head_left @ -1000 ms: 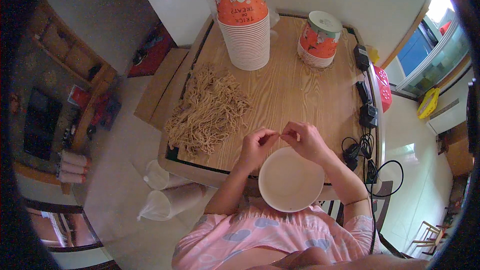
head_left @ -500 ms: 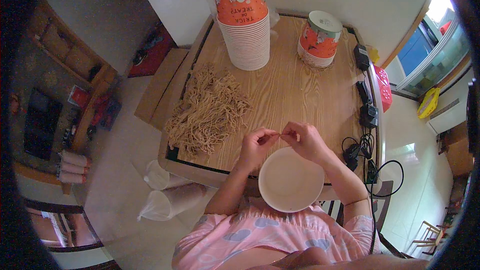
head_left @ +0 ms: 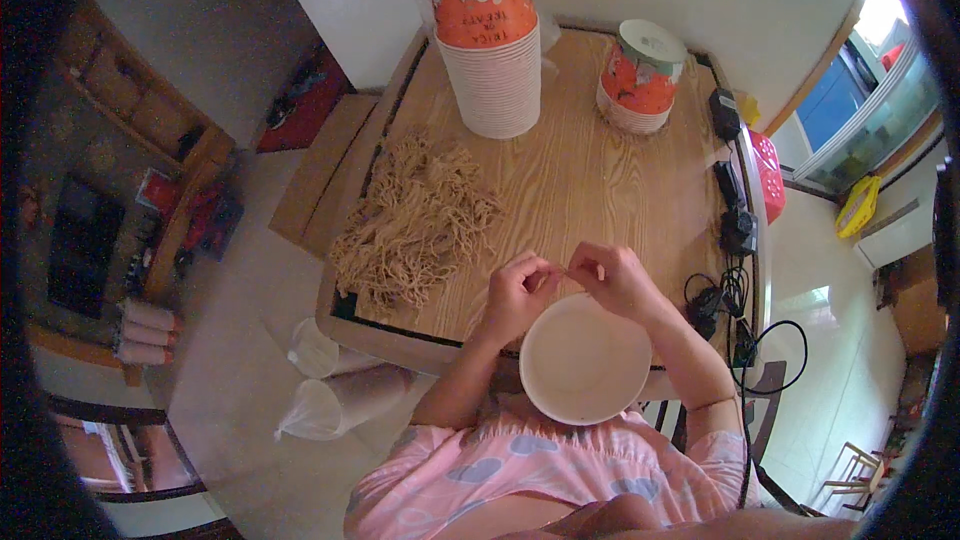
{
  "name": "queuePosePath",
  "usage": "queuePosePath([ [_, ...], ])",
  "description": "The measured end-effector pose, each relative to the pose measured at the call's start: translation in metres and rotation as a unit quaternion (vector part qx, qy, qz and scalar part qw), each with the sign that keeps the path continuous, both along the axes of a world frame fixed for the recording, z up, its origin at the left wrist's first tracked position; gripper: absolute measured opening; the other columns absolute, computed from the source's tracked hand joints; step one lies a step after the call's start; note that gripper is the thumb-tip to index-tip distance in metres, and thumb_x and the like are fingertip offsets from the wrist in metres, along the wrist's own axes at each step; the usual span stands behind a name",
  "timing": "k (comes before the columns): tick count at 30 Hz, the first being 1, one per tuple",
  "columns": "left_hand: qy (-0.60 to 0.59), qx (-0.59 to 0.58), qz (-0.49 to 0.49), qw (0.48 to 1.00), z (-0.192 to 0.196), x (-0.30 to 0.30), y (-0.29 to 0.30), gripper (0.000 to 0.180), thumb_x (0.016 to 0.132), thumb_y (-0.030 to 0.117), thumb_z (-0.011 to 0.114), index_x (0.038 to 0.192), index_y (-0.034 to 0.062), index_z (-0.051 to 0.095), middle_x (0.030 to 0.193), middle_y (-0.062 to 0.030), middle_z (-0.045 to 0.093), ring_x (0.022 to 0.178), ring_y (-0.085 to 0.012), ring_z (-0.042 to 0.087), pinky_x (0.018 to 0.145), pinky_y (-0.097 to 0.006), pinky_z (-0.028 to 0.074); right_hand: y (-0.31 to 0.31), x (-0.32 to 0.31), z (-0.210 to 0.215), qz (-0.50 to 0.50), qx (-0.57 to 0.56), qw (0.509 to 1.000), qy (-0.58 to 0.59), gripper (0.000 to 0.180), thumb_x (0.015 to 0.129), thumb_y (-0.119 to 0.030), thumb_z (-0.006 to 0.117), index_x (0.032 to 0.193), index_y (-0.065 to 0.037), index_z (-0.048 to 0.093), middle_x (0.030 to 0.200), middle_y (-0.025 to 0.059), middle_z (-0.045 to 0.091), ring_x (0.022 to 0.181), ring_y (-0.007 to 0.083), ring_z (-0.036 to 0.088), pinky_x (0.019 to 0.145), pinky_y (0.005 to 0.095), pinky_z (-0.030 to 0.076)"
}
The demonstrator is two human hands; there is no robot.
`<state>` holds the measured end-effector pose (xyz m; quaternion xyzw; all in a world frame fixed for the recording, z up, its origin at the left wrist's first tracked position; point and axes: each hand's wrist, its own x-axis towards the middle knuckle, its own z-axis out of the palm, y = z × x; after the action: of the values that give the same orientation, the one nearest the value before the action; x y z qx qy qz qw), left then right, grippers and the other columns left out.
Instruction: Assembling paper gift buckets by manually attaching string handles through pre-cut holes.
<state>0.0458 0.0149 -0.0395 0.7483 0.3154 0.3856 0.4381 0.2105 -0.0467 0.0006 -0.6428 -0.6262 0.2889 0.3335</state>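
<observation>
Both hands meet just above the white bowl [head_left: 584,360] at the near edge of the wooden table [head_left: 590,170]. Left hand [head_left: 518,292] is curled, thumb and forefinger pinched together on a thin pale strand [head_left: 562,272]; right hand [head_left: 618,280] is likewise pinched on the strand's other end, its remaining fingers loosely bent. The strand is too small to tell what it is. The bowl sits below the hands, overhanging the table edge toward the person's lap, and looks empty. To the left on the table lies a heap of tan noodle-like strands [head_left: 415,225], well apart from the hands. At the far side stand a tall stack of paper cups [head_left: 490,40] and a shorter stack [head_left: 640,80]. Black chargers and cables [head_left: 735,230] run along the right edge.
</observation>
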Motion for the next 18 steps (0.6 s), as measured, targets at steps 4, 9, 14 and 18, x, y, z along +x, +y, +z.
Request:
queuePosePath([
  [4, -0.006, -0.01, -0.012, 1.0, 0.0037, 0.0, 0.0, 0.007, 0.075, 0.005, 0.068, 0.077, 0.0017, 0.062, 0.061, -0.0023, 0.043, 0.05, -0.0091, 0.038, 0.045, -0.026, 0.031, 0.0, 0.0015, -0.0047, 0.005, 0.011, 1.0, 0.001, 0.008, 0.078, -0.009, 0.062, 0.079, -0.002, 0.059, 0.065, 0.0081, 0.059, 0.059, 0.0173, 0.057, 0.053, 0.0295, 0.045],
  [9, -0.02, -0.044, 0.008, 0.999, -0.0035, 0.005, 0.002, 0.008, 0.074, 0.005, 0.068, 0.078, 0.0017, 0.063, 0.062, -0.0002, 0.047, 0.052, -0.007, 0.039, 0.046, -0.024, 0.032, 0.0011, -0.0003, -0.0005, 0.0, -0.011, 1.0, 0.024, 0.008, 0.077, -0.008, 0.063, 0.079, -0.002, 0.059, 0.065, 0.0076, 0.058, 0.058, 0.015, 0.055, 0.054, 0.0286, 0.045],
  [14, -0.01, -0.047, -0.01, 0.999, 0.003, -0.002, -0.0009, 0.008, 0.074, 0.006, 0.069, 0.079, 0.002, 0.064, 0.063, 0.0004, 0.048, 0.053, -0.0059, 0.039, 0.047, -0.023, 0.033, 0.0007, 0.0035, -0.0003, 0.012, -0.002, 1.0, 0.022, 0.008, 0.078, -0.009, 0.064, 0.08, -0.002, 0.059, 0.065, 0.0068, 0.057, 0.059, 0.0131, 0.054, 0.054, 0.0276, 0.044],
  [18, -0.007, -0.053, -0.007, 0.999, 0.0009, -0.0024, 0.0031, 0.007, 0.075, 0.006, 0.068, 0.079, 0.0021, 0.065, 0.062, 0.0014, 0.047, 0.054, -0.0051, 0.039, 0.048, -0.022, 0.032, 0.0005, 0.0, -0.0049, 0.022, -0.019, 0.998, 0.051, 0.014, 0.08, -0.014, 0.062, 0.081, -0.002, 0.057, 0.066, 0.0143, 0.057, 0.059, 0.0239, 0.056, 0.056, 0.0361, 0.045],
])
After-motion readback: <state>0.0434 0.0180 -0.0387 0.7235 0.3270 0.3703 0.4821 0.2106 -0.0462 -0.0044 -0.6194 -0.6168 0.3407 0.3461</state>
